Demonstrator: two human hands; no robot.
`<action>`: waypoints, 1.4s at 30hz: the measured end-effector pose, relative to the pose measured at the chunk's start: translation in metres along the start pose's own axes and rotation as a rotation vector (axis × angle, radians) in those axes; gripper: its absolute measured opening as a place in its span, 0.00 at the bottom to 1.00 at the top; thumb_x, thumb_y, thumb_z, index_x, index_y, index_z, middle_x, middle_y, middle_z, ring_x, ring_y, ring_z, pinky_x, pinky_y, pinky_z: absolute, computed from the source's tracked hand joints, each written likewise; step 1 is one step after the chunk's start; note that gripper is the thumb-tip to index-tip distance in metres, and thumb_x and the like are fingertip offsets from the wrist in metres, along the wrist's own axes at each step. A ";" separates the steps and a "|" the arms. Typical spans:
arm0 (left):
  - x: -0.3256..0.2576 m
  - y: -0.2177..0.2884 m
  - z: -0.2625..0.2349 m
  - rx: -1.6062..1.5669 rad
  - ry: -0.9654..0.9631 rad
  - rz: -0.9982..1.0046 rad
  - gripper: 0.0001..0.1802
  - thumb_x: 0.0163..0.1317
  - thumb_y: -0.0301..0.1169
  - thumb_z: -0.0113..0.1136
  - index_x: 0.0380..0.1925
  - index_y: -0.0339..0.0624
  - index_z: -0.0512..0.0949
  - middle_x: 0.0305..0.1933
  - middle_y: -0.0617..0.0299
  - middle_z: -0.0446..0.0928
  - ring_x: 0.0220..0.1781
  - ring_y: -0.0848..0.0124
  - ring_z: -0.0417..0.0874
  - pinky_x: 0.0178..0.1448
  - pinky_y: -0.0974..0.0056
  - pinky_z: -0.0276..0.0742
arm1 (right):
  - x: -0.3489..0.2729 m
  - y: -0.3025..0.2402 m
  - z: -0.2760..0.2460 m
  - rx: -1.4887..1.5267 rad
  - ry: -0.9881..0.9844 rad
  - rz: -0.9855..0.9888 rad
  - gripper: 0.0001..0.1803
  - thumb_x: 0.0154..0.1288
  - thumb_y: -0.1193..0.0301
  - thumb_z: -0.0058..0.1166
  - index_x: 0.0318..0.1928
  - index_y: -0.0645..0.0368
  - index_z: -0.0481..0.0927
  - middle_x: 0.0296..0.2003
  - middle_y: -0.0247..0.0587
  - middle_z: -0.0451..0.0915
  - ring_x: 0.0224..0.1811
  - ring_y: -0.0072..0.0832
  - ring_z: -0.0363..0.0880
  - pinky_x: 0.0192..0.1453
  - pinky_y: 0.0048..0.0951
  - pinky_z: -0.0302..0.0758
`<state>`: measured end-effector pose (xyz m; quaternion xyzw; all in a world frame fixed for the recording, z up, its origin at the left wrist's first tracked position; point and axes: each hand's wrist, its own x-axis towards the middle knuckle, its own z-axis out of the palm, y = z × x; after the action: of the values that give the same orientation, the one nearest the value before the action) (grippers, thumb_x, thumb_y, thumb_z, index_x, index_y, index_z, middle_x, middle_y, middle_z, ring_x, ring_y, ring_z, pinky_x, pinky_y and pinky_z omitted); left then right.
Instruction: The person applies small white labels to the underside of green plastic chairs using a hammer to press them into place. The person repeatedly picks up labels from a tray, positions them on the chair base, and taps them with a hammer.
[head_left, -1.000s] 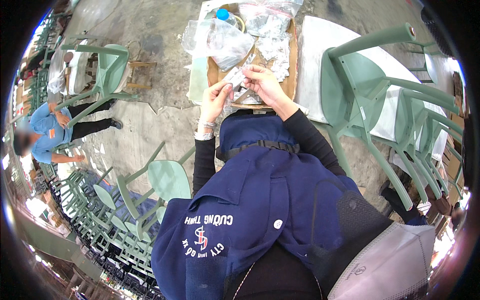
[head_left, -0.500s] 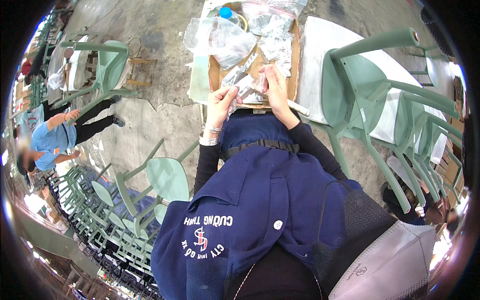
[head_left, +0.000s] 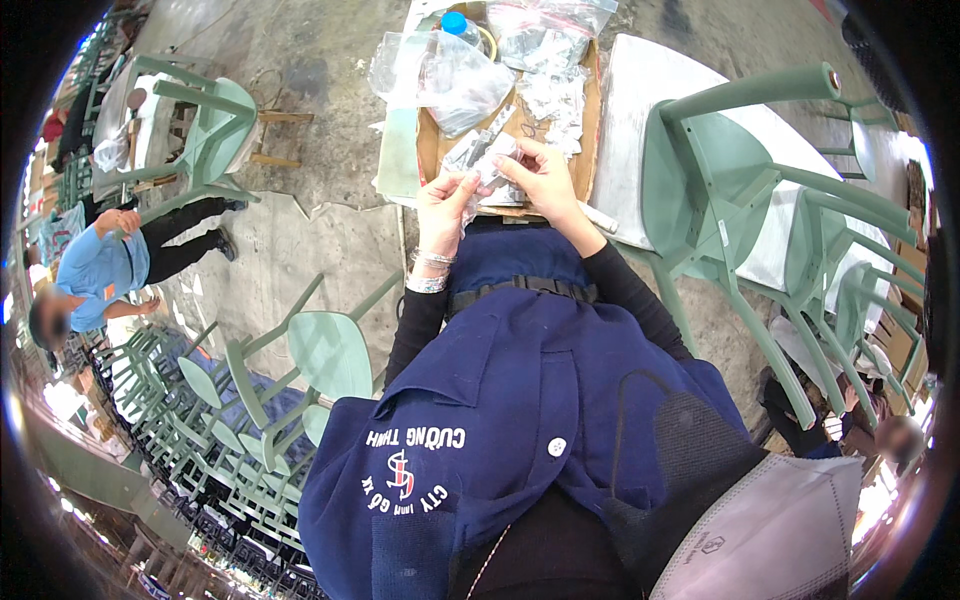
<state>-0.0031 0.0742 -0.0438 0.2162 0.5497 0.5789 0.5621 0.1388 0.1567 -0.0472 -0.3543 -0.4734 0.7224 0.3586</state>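
Over the near end of a shallow cardboard tray [head_left: 592, 140], my two hands meet at a small clear plastic packet [head_left: 492, 172] with a whitish piece in it. Thumb and fingers of my left hand [head_left: 445, 208] pinch its left side. My right hand [head_left: 548, 183] closes on the other side, its fingertips almost touching the left ones. What exactly the packet contains is too small to make out. Behind the hands, the tray holds more small packets [head_left: 552, 100], a large clear plastic bag [head_left: 465, 90] and a blue-capped bottle [head_left: 455, 24].
Green chairs [head_left: 690, 180] lie tipped on a white-covered surface [head_left: 625, 110] to the right. Many more green chairs [head_left: 328, 352] stand at lower left. A person in a blue shirt [head_left: 110, 265] handles a chair [head_left: 222, 125] at far left; another person is at far right.
My right hand has come down and left, from apart to right beside my left hand on the packet. The person at left has shifted slightly.
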 end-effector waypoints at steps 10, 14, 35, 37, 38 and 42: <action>0.004 -0.021 -0.073 0.202 0.428 0.132 0.09 0.66 0.31 0.54 0.26 0.42 0.76 0.28 0.70 0.77 0.18 0.88 0.61 0.19 0.78 0.56 | 0.017 -0.001 -0.005 -0.951 -0.156 -0.084 0.10 0.59 0.65 0.56 0.32 0.60 0.80 0.27 0.37 0.78 0.30 0.30 0.78 0.34 0.30 0.72; 0.000 0.007 -0.073 0.000 0.320 0.155 0.10 0.65 0.28 0.52 0.24 0.41 0.75 0.24 0.72 0.71 0.18 0.87 0.60 0.19 0.76 0.54 | 0.060 0.049 0.005 -1.226 -0.223 -0.429 0.09 0.58 0.69 0.52 0.36 0.59 0.79 0.35 0.41 0.78 0.39 0.39 0.78 0.40 0.38 0.76; -0.008 0.005 -0.036 0.391 0.065 0.190 0.10 0.67 0.32 0.53 0.33 0.35 0.76 0.25 0.74 0.70 0.29 0.86 0.65 0.32 0.77 0.63 | 0.046 0.004 0.034 0.016 -0.259 0.246 0.11 0.68 0.67 0.49 0.32 0.61 0.78 0.20 0.29 0.75 0.19 0.13 0.70 0.22 0.16 0.67; -0.008 0.007 -0.029 0.415 0.061 0.253 0.11 0.68 0.31 0.52 0.31 0.35 0.76 0.25 0.74 0.70 0.28 0.86 0.65 0.32 0.77 0.63 | 0.044 0.004 0.029 0.248 -0.265 0.434 0.10 0.68 0.67 0.48 0.34 0.59 0.77 0.18 0.26 0.72 0.16 0.11 0.65 0.21 0.15 0.63; -0.005 0.005 -0.028 0.426 0.049 0.282 0.11 0.68 0.31 0.52 0.31 0.35 0.76 0.25 0.74 0.70 0.28 0.86 0.65 0.32 0.77 0.63 | 0.040 0.007 0.030 0.386 -0.279 0.516 0.09 0.69 0.68 0.45 0.35 0.58 0.77 0.17 0.25 0.70 0.15 0.11 0.62 0.19 0.15 0.60; -0.001 0.000 -0.025 0.365 0.052 0.272 0.11 0.67 0.31 0.52 0.31 0.34 0.76 0.24 0.74 0.69 0.27 0.85 0.64 0.30 0.76 0.61 | 0.014 0.018 0.034 -0.001 -0.297 0.342 0.12 0.71 0.67 0.41 0.36 0.58 0.76 0.17 0.24 0.67 0.16 0.11 0.60 0.19 0.15 0.58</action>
<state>-0.0242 0.0636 -0.0505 0.3713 0.6253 0.5458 0.4162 0.0999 0.1487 -0.0566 -0.3191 -0.4543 0.8168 0.1570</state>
